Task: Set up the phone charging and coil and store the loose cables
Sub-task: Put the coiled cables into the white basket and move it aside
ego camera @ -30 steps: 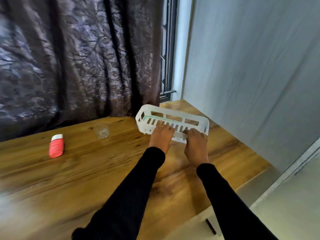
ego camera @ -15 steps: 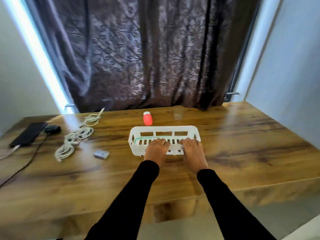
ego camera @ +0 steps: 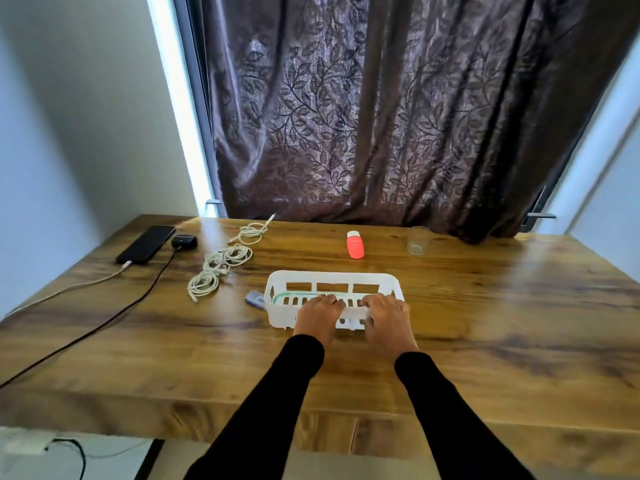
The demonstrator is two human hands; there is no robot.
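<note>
Head view: I see the wooden table (ego camera: 502,323) bare at right. The white basket (ego camera: 332,285) sits at centre, near wall gripped by my left hand (ego camera: 318,315) and right hand (ego camera: 388,317), fingers curled over it. Coiled white cables (ego camera: 221,265) and the phone (ego camera: 147,244) lie centre left.

No legible text, label, brand, number or sign on anything in the head view.
</note>
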